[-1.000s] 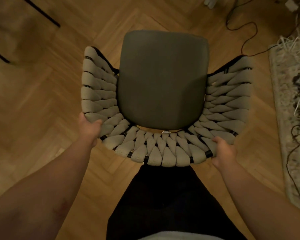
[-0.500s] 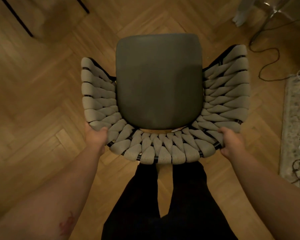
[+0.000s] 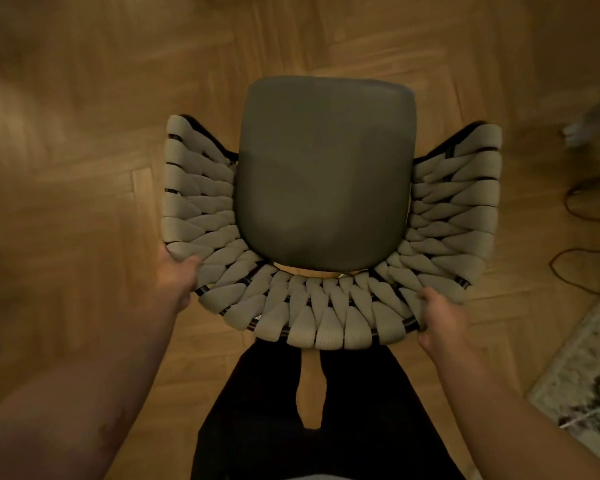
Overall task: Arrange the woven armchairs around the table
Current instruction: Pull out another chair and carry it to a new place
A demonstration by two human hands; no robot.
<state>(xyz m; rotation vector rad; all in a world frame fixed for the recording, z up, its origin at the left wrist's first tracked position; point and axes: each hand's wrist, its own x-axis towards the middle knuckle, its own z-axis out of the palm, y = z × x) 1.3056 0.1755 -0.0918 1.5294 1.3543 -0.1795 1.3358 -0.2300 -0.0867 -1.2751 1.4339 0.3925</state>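
woven beige cord wraps the armchair (image 3: 326, 320) back and both side wings on a dark frame, seen from straight above. grey seat cushion (image 3: 324, 174) sits centred inside the weave, front edge pointing away from the person.

left hand (image 3: 175, 271) is on the back-left corner of the rim, thumb lying over the top of the cord, other fingers wrapped under and out of sight. clamped on the frame there. right hand (image 3: 439, 318) grips the back-right corner, fingers curled around the dark rim tube and the cord beside it, closed tight on it. both forearms reach in from the lower corners.

armchair is directly in front of the person, back rim just ahead of the dark trousers (image 3: 326, 410), legs slightly apart with a sliver of floor showing between them. chair legs hidden under the seat, so cannot tell if it is lifted or standing on the floor.

herringbone wood floor (image 3: 84, 150) all around. patterned rug (image 3: 582, 386) edge at lower right, well apart from the chair. black cable (image 3: 584, 237) loops on the floor at right, between rug and upper edge. blurred pale object (image 3: 586, 126) at upper right, too smeared to identify. frame edges are motion-blurred.
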